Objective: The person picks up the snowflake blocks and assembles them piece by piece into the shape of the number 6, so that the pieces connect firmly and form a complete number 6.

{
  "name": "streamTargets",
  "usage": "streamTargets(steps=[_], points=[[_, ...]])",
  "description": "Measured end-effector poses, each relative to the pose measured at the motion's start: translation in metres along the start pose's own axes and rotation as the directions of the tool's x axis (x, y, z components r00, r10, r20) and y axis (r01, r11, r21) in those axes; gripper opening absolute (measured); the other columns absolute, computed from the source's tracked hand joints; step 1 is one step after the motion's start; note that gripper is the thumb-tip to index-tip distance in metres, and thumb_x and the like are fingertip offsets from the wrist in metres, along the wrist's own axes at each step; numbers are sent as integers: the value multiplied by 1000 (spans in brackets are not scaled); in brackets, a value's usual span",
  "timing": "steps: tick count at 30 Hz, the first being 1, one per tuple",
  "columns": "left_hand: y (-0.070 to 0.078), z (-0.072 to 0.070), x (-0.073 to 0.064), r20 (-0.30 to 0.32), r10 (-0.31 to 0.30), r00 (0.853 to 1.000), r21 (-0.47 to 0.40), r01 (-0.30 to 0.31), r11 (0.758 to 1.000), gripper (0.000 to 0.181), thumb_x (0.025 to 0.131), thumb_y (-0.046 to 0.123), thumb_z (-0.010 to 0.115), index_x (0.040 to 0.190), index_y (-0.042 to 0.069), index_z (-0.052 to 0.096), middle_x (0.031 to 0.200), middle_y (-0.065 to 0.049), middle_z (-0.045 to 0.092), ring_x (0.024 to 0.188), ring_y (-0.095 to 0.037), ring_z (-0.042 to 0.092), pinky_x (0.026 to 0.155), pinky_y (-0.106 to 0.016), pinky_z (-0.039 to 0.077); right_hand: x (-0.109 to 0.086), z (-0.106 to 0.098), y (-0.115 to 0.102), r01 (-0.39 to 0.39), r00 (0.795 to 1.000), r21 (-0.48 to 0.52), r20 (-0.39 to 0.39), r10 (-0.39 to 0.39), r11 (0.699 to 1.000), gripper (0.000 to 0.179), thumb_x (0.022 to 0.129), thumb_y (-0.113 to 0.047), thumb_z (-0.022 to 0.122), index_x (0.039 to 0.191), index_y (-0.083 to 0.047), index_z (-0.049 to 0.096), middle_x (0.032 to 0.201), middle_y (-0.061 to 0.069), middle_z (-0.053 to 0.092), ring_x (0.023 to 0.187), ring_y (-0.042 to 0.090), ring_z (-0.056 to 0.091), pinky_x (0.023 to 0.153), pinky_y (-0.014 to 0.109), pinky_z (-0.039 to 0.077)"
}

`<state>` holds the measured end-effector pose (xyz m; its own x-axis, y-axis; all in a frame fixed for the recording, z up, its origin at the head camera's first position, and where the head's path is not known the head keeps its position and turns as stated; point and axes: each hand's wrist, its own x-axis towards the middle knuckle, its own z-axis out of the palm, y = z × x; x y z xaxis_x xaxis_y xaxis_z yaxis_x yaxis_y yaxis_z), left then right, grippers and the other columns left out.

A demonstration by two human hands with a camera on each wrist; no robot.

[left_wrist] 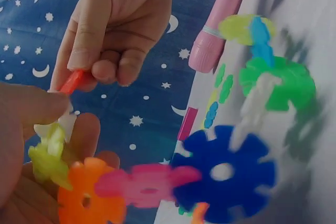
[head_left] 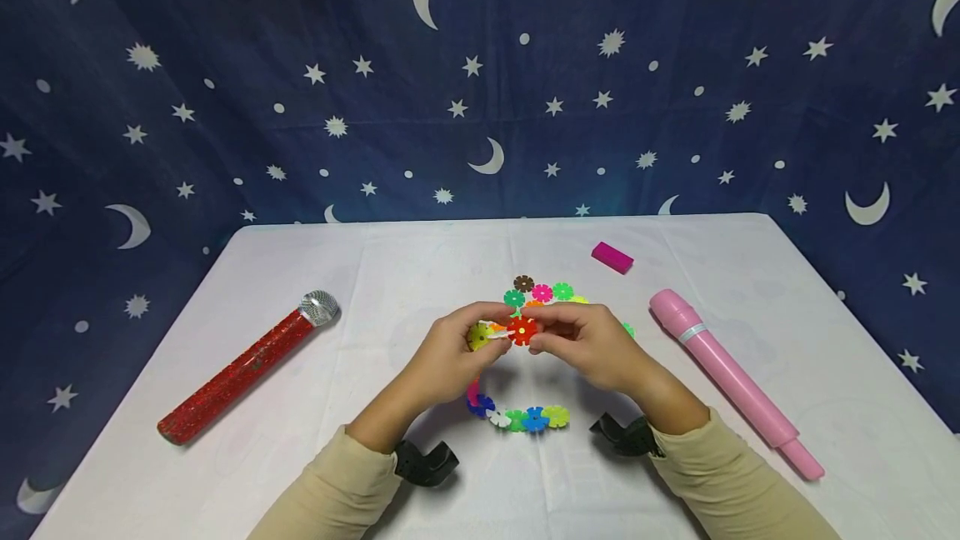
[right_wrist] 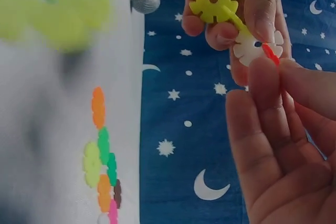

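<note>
My right hand (head_left: 600,347) pinches a red notched interlocking disc (head_left: 522,332) between thumb and fingers. My left hand (head_left: 452,354) holds a white disc (right_wrist: 244,51), the end piece of a curved chain of such discs. The red disc's edge meets the rim of the white one, both hands raised over the table. From the white disc the chain runs through a yellow disc (right_wrist: 213,0), an orange disc (left_wrist: 90,195), a pink disc (left_wrist: 147,184) and a dark blue disc (left_wrist: 226,174). It curves on through white, green and blue discs to a yellow-green disc (head_left: 556,416).
Loose discs, among them a brown disc (head_left: 523,283) and a light green disc (head_left: 562,291), lie beyond the hands. A magenta block (head_left: 612,257) sits farther back. To the left is a red microphone (head_left: 240,373), to the right a pink microphone-shaped toy (head_left: 738,382).
</note>
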<state>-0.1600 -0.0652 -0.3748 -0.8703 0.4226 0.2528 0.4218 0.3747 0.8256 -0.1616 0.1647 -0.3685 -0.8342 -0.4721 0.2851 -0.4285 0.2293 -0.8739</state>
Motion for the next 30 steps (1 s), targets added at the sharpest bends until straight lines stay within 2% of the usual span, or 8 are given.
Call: streamTargets(steps=[3,6,9,12,16,25,30], points=[[-1,0,0,11,-7,1000,16,7,1000,40,92,8,72,131,13,64,113,-2,69,104,-18,65,90,-38,52,1,-3,2,-52,998,-36,19,52,998,39,88,-1,75,124,10,64,96,9,70,85,18,70,80,28,57],[-3,-1,1,13,-30,999,18,30,999,41,92,8,72,132,13,65,110,-2,69,103,-23,65,89,-40,52,2,-13,9,-113,993,-130,8,115,985,40,88,-6,76,125,6,65,103,10,70,90,18,69,81,31,57],[-5,-2,2,23,-45,999,22,45,999,43,90,9,74,132,13,65,111,-1,69,111,-23,62,96,-42,49,2,-28,22,-171,983,-221,20,180,960,38,89,-7,75,124,3,66,111,14,70,95,22,68,85,37,56],[-7,-3,2,35,-39,999,21,38,999,44,88,7,77,130,11,66,113,-2,69,112,-21,61,98,-44,48,0,-41,35,-227,963,-299,70,259,927,38,88,-7,75,124,2,66,115,14,69,99,26,67,87,42,55],[-7,-4,2,31,-28,999,19,27,999,42,86,6,78,127,10,68,117,-2,69,114,-21,61,99,-43,48,-2,-52,46,-293,928,-382,108,357,877,37,84,-7,77,120,0,68,113,10,69,99,27,66,87,42,54],[-9,-4,2,26,-22,999,23,21,1000,43,89,9,76,130,14,66,115,-2,68,109,-20,62,93,-42,50,-3,-53,49,-330,892,-507,109,439,796,34,83,-3,78,115,-4,68,100,1,65,91,23,56,82,38,52],[-9,-4,1,38,-16,999,24,15,1000,41,90,10,75,129,15,66,116,-1,68,110,-20,61,93,-41,49,-2,-48,51,-314,893,-537,112,435,783,33,82,-2,78,113,-3,67,97,1,62,90,22,56,85,40,52]])
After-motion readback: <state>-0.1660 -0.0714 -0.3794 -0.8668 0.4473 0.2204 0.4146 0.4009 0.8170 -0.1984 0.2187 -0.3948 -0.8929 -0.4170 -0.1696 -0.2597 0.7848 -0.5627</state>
